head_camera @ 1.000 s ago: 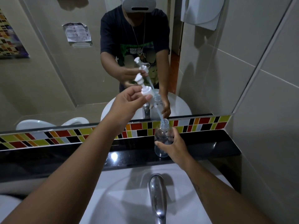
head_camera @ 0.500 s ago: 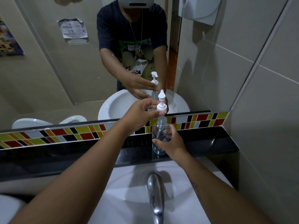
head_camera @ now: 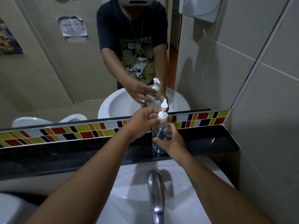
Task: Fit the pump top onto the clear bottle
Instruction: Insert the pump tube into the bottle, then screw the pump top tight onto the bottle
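While a person leans over a white washbasin (head_camera: 186, 188), the clear bottle (head_camera: 159, 138) stands upright on the black tabletop (head_camera: 80, 152) that runs along the far side of the basin, just below a strip of coloured tiles (head_camera: 64, 133). The right hand (head_camera: 172, 142) is wrapped around the bottle's body from the right, thumb across its near side. The left hand (head_camera: 142, 122) reaches in from the left, its thumb and fingertips pinching the white collar of the pump top (head_camera: 162, 113), which sits on the bottle's neck with its nozzle upright above the collar. The pump's thin tube slants down inside the bottle. Whether the collar is fully screwed down cannot be told. A chrome tap (head_camera: 156, 191) rises from the near edge of the basin, directly below the bottle in the view. The mirror (head_camera: 48, 78) behind the tiles reflects both arms, the bottle and the pump.
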Motion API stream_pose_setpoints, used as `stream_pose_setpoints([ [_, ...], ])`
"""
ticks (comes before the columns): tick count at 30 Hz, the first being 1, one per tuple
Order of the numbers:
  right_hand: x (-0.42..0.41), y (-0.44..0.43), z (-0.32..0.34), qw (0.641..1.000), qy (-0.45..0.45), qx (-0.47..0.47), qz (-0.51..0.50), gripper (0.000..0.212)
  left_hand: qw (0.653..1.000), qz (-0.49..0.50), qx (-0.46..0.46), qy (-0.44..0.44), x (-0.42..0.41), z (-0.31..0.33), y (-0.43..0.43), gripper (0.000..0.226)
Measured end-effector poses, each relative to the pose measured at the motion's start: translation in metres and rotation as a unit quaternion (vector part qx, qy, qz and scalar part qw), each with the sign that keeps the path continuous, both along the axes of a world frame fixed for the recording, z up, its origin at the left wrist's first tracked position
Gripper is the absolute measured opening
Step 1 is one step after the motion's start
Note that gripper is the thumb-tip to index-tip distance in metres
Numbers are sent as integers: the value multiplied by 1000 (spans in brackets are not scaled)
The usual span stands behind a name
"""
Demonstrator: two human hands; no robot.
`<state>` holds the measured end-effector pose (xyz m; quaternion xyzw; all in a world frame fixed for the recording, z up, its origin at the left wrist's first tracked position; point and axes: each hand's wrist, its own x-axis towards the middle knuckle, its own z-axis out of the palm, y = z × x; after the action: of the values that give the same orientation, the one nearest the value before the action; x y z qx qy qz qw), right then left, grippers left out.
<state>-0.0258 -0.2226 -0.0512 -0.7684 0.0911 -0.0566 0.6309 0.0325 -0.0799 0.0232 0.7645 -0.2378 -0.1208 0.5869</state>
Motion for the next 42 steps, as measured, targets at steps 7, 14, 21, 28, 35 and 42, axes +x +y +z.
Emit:
stream_pose_setpoints([
  [7, 2, -1, -1, 1000, 3, -2, 10, 63, 998, 5, -45, 37, -2, -8, 2, 25],
  [14, 0, -2, 1, 1000, 5, 1, 18, 63, 996, 17, -76, 49, -5, -16, 0, 25],
  [21, -4, -6, 8, 998, 13, 35, 42, 64, 997, 18, -71, 36, -3, -17, 0, 26],
  [28, -4, -19, 8, 997, 21, -3, 74, 110, 999, 46, -12, 26, -7, -27, 6, 64],
  [35, -10, -65, 41, 993, 33, -74, 83, 115, 997, 34, 8, 63, -14, -35, 13, 95],
  [42, 0, -53, 79, 990, -32, -99, 93, 66, 998, 40, 11, 54, -18, -46, 6, 76],
])
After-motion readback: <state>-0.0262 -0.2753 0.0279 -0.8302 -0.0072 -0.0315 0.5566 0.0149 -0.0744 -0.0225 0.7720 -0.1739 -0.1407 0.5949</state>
